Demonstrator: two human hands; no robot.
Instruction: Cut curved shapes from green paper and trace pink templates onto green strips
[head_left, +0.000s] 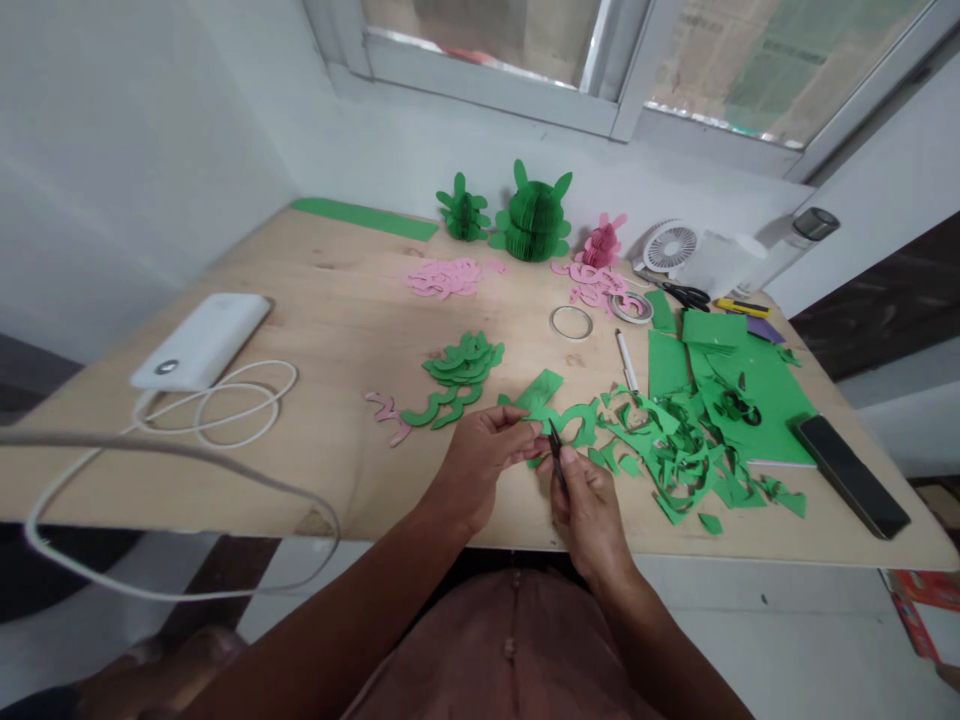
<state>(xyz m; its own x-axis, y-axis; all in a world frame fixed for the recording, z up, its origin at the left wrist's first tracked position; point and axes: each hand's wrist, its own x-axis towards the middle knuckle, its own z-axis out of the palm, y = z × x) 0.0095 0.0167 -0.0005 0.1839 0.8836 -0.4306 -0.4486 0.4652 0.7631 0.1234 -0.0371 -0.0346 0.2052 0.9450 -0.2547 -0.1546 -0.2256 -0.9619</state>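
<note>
My left hand (480,458) is closed on a piece of green paper (541,392) near the table's front edge. My right hand (589,505) grips small black scissors (556,452), their tips at the green paper's edge. A stack of cut green curved shapes (457,368) lies just beyond my left hand. A heap of green paper scraps (675,450) spreads to the right of my hands.
On the wooden table (330,300): a white power bank (202,340) with a coiled cable (225,400) at left, pink cut-outs (442,277), green paper cactus models (531,215), tape rolls (571,322), a pen (626,362), green sheets (750,385), a phone (851,475), a small fan (670,246).
</note>
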